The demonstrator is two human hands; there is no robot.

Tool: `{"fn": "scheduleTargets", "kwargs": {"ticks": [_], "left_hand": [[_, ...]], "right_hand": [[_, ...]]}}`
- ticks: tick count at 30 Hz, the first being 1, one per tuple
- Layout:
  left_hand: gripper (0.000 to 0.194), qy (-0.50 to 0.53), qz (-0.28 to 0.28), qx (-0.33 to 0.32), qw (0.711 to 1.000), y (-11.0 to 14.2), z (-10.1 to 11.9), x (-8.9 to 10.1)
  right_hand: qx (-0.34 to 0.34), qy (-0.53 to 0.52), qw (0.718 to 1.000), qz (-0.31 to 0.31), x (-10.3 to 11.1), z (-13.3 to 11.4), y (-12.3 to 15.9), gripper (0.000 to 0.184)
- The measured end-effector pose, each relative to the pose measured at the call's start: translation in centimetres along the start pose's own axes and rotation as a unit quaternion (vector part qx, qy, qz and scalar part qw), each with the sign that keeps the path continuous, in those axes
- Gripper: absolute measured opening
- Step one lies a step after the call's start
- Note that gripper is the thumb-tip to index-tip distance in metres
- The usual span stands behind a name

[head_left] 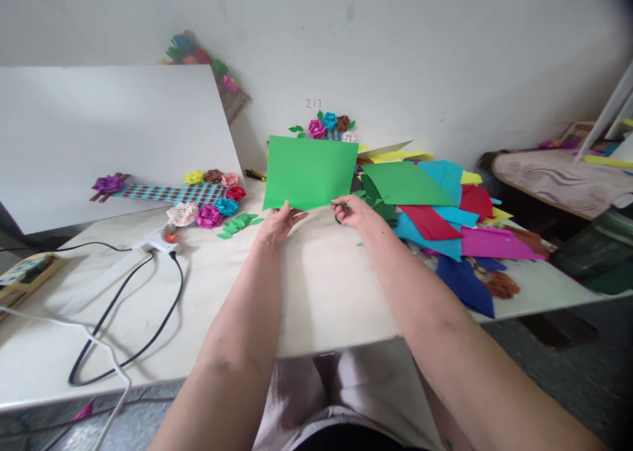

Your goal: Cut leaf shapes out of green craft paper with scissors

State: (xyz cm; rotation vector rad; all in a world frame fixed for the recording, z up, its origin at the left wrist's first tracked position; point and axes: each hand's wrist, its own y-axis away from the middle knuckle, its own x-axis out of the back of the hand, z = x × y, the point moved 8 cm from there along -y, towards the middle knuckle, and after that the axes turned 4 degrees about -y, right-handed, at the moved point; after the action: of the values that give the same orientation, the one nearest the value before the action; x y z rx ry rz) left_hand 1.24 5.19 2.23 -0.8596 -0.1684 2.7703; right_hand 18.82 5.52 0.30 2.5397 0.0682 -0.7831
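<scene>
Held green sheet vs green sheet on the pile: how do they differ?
Pose: the held sheet is raised, its face towards the camera; the pile sheet lies down.
Support: the left hand grips the held sheet at its lower edge; the pile sheet rests on coloured paper, in neither hand.
Place: the held sheet is in front of the wall flowers; the pile sheet is right of it.
Shared: plain green, four-sided.

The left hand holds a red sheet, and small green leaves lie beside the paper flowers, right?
Not quite: the sheet in the left hand is green, not red, as the head view shows. The leaves do lie beside the flowers.
</scene>
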Motion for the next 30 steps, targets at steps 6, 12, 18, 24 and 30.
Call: {"fn": "scheduleTargets", "kwargs": {"ticks": [6,12,18,24,30], "left_hand": [[0.049,-0.031,-0.122,0.029,0.992,1.1,-0.2,-1.9],[0.041,-0.052,-0.059,0.003,0.997,0.1,-0.6,-0.7],[0.042,-0.077,0.011,-0.017,0.997,-0.6,-0.6,0.3],[0.040,-0.099,0.100,-0.010,0.990,-0.8,-0.8,1.7],[0.033,-0.072,0.148,-0.001,0.986,-0.9,-1.2,2.2]], "right_hand": [[-0.004,-0.020,1.000,-0.024,-0.2,-0.2,0.2,0.023],[-0.013,0.011,1.000,-0.024,0.0,0.0,0.0,0.023],[0.001,0.071,0.997,-0.015,0.0,0.0,-0.1,0.022],[-0.004,0.105,0.994,-0.018,-0.4,0.5,0.0,0.021],[0.001,0.071,0.997,-0.020,-0.6,0.7,-0.1,0.018]]}}
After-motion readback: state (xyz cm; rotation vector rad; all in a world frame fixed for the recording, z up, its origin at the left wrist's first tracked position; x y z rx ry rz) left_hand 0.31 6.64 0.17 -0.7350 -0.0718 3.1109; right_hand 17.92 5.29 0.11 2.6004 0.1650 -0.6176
